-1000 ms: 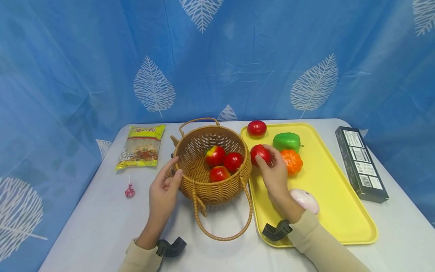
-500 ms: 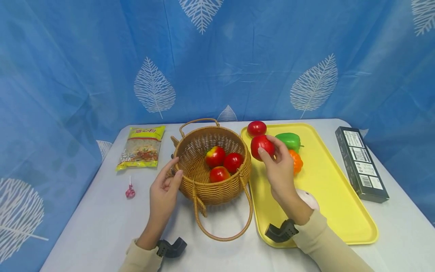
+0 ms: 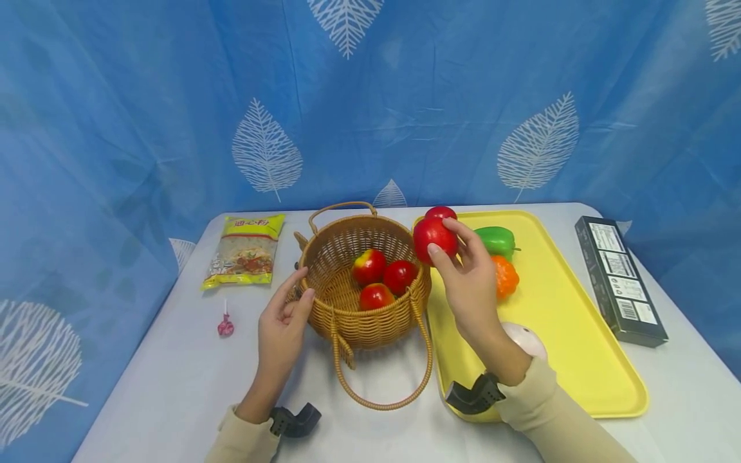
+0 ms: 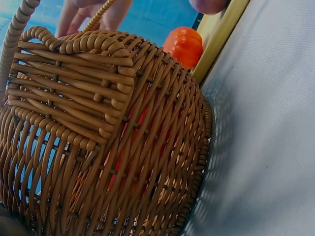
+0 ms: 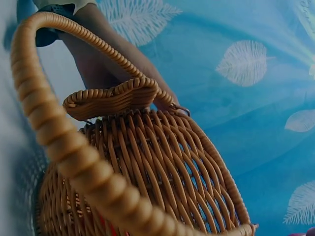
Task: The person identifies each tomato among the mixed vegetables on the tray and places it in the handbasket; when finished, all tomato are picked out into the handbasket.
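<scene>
My right hand (image 3: 475, 292) holds a glossy red apple (image 3: 431, 243) between thumb and fingers, raised above the basket's right rim and the tray's edge. The woven wicker basket (image 3: 370, 329) stands in the middle, one looped handle folded down toward me. Inside it lie three red apples (image 3: 376, 296), one with a yellow patch. My left hand (image 3: 279, 337) grips the basket's left rim with thumb and forefinger; its other fingers are partly hidden. In the left wrist view, the wicker wall (image 4: 152, 142) fills much of the picture.
A yellow tray (image 3: 573, 347) on the right bears a green bell pepper (image 3: 496, 241), an orange pumpkin-like vegetable (image 3: 505, 278), a pale roundish item (image 3: 525, 339) and another red fruit (image 3: 441, 211). Beyond lies a black box (image 3: 619, 276). A food packet (image 3: 246, 251) and lollipop (image 3: 226, 326) lie left.
The red apple has been lifted off the tray in my right hand and carried left to the basket's rim. My left hand has stayed at the basket.
</scene>
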### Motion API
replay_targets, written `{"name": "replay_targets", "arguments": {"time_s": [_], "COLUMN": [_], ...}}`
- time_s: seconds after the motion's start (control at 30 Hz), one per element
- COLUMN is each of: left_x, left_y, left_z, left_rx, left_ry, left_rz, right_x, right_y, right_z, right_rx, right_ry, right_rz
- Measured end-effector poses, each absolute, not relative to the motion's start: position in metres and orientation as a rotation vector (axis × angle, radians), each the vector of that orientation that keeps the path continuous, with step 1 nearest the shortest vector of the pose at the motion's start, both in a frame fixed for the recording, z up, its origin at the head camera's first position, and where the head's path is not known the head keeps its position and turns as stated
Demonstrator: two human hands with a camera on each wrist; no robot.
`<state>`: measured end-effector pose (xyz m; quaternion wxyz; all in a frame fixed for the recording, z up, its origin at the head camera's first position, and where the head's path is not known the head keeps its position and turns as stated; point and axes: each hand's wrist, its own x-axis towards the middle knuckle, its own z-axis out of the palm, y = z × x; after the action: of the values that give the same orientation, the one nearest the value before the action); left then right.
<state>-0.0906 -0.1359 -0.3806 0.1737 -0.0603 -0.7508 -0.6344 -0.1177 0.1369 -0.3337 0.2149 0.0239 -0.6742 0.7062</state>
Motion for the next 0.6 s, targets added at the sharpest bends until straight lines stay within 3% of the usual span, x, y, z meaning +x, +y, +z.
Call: {"name": "replay_targets", "arguments": {"time_s": [0.3, 0.6], "left_x": [-0.083, -0.095], "left_y": [-0.131, -0.139], "left_z": [-0.366, -0.389], "left_rx": [-0.189, -0.165], "left_ry": [-2.125, -2.146], "left_rz": [-1.797, -1.767], "right_x": [-0.118, -0.124], "right_y": [0.125, 0.12], "right_z": [-0.335, -0.345], "right_rx": [0.242, 0.386], "right_ry": [-1.858, -1.903], "right_rz": [1.934, 1.841]}}
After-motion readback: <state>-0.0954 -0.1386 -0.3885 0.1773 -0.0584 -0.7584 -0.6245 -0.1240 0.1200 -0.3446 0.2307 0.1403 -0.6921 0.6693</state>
